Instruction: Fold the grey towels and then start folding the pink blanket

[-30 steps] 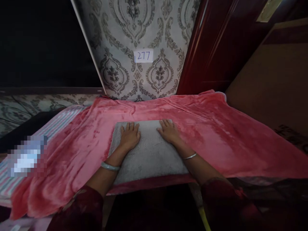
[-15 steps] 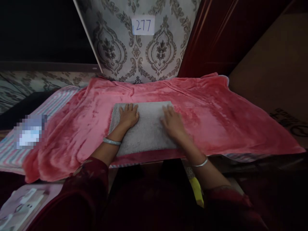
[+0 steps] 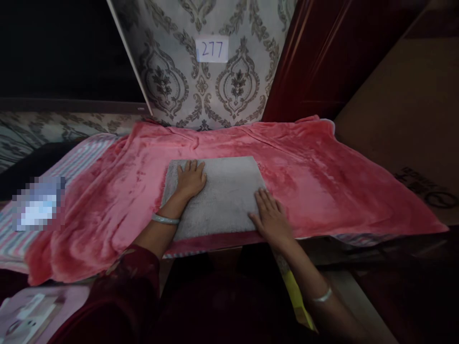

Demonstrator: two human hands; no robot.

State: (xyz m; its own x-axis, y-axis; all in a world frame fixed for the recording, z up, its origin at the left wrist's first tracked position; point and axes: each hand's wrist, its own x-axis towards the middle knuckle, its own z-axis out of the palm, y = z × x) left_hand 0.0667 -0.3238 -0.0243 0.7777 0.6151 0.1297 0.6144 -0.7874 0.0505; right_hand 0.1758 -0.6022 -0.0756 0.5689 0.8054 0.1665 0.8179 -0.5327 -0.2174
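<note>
A grey, fuzzy rectangular cloth, like a small towel, lies flat on a pink plush blanket. My left hand rests on the cloth's upper left part, palm down with fingers spread. Over at the right edge, near its lower corner, my right hand lies flat with fingers stretched out, partly on the cloth and partly over the pink blanket. Neither hand grips anything.
Beneath the blanket at left shows a striped cloth, with a blurred-out item on it. Behind are a dark screen and a patterned wall with a paper marked 277. A cardboard box stands at right.
My right hand has slid from the cloth's upper right part down to its lower right edge. My left hand stays in place on the cloth. The view has tilted slightly.
</note>
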